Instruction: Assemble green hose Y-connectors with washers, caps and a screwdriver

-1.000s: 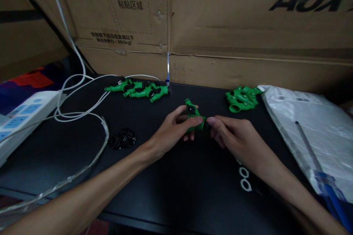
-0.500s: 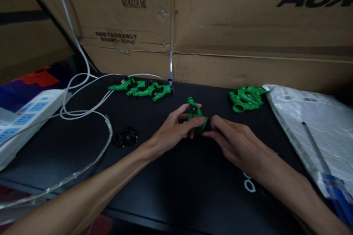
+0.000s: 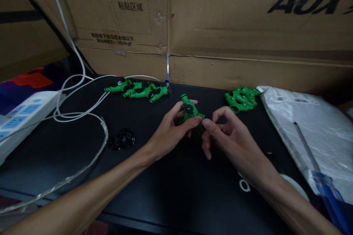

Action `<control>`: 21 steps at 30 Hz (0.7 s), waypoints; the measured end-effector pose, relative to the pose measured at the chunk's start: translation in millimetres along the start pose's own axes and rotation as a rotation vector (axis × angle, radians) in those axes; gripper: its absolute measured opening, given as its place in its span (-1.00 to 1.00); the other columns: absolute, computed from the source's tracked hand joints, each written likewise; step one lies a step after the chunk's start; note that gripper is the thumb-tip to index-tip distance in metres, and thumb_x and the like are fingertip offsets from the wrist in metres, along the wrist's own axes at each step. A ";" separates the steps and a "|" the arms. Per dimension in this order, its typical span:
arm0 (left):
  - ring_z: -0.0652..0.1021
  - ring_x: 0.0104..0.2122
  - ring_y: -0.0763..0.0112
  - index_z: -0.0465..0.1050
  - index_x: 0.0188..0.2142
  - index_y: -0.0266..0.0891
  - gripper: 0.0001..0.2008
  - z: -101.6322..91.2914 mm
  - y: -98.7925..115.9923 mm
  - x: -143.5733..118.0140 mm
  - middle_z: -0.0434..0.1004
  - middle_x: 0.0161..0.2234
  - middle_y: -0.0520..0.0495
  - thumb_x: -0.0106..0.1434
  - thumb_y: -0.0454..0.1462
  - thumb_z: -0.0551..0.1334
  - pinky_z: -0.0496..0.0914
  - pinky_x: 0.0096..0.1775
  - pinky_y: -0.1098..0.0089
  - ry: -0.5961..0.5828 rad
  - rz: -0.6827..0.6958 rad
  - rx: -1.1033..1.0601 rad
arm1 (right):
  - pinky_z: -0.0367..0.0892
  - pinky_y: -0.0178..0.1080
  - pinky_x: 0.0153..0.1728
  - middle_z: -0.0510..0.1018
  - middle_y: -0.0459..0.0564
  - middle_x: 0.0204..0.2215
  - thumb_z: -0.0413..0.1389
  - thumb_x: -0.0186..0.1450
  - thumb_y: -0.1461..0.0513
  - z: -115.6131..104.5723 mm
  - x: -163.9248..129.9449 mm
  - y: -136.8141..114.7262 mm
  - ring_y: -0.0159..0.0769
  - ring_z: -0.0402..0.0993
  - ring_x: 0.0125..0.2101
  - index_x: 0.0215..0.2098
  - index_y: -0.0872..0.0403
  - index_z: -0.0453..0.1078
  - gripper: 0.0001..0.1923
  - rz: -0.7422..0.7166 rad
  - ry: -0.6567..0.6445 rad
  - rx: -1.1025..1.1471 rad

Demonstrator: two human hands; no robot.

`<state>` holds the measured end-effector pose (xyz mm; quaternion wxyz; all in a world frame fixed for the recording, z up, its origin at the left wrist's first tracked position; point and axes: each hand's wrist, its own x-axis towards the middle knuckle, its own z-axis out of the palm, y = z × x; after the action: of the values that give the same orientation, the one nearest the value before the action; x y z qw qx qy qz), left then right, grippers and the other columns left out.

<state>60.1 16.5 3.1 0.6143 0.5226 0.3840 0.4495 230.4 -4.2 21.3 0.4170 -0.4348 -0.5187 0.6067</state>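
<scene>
Gripping a green fitting (image 3: 189, 112) between thumb and fingers, the left hand (image 3: 168, 132) holds it just above the black table (image 3: 154, 176), near the middle. The right hand (image 3: 228, 137) sits at the fitting's 4 o'clock, thumb and forefinger pinched together at its near end; whether they hold a small part there, or only touch the fitting, cannot be told.

Judging by the piles, the work looks partly done. A row of fittings with black knobs (image 3: 138, 90) lies at 11 o'clock from the hands, against the cardboard (image 3: 220, 25); these look finished. A heap of plain green bodies (image 3: 241, 99) lies at 2 o'clock, and these look still to do. A small heap of black parts (image 3: 121, 138) rests at 9 o'clock. The fitting in hand already carries a black knob on top, so it seems close to complete.

Much is hard to read: the light is dim, the black parts merge with the table, and the fitting's near end is covered by fingers. White rings (image 3: 243, 184) show partly under the right wrist. A blue-handled tool (image 3: 328, 194) on a plastic bag (image 3: 317, 128) is cut off at 4 o'clock, and a power strip (image 3: 22, 117) with white cables (image 3: 79, 106) runs off at 9 o'clock.
</scene>
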 end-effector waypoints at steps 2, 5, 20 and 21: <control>0.38 -0.51 0.58 0.37 0.13 -0.18 -0.54 0.2 1.1 1.1 0.46 -0.36 0.10 0.29 -0.16 0.35 0.21 -0.49 0.50 0.019 -0.012 -0.025 | 0.30 -0.35 -0.61 0.47 -0.29 -0.64 0.23 0.35 0.02 -0.2 0.6 4.0 -0.38 0.41 -0.68 -0.14 -0.06 0.08 -0.61 -0.096 0.031 -0.080; 0.38 -0.49 0.57 0.38 0.11 -0.18 -0.55 -1.2 1.2 2.0 0.43 -0.37 0.11 0.28 -0.15 0.36 0.22 -0.48 0.50 0.058 -0.044 -0.080 | 0.42 -0.31 -0.44 0.53 -0.24 -0.54 0.19 0.38 0.08 -2.6 1.6 9.2 -0.35 0.53 -0.53 -0.07 -0.06 0.07 -0.63 -0.206 0.002 -0.242; 0.39 -0.50 0.57 0.40 0.15 -0.19 -0.53 -0.5 0.9 -2.5 0.46 -0.35 0.08 0.28 -0.17 0.36 0.23 -0.47 0.48 -0.044 -0.033 -0.033 | 0.15 -0.37 -0.71 0.35 -0.14 -0.82 -0.18 0.40 -0.29 -7.5 0.2 -4.4 -0.42 0.27 -0.81 -0.48 0.06 0.27 -0.33 0.180 -0.049 -0.389; 0.39 -0.50 0.57 0.40 0.15 -0.19 -0.53 -0.5 0.6 -2.5 0.46 -0.35 0.08 0.28 -0.17 0.36 0.23 -0.47 0.48 -0.047 -0.037 -0.038 | 0.12 -0.37 -0.73 0.31 -0.13 -0.85 -0.22 0.38 -0.32 -6.6 0.5 -4.4 -0.44 0.22 -0.83 -0.54 0.06 0.28 -0.27 0.228 -0.046 -0.370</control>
<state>58.8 14.4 3.6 0.6412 0.5141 0.3702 0.4330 236.8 -1.4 25.0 0.2467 -0.5457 -0.5780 0.5542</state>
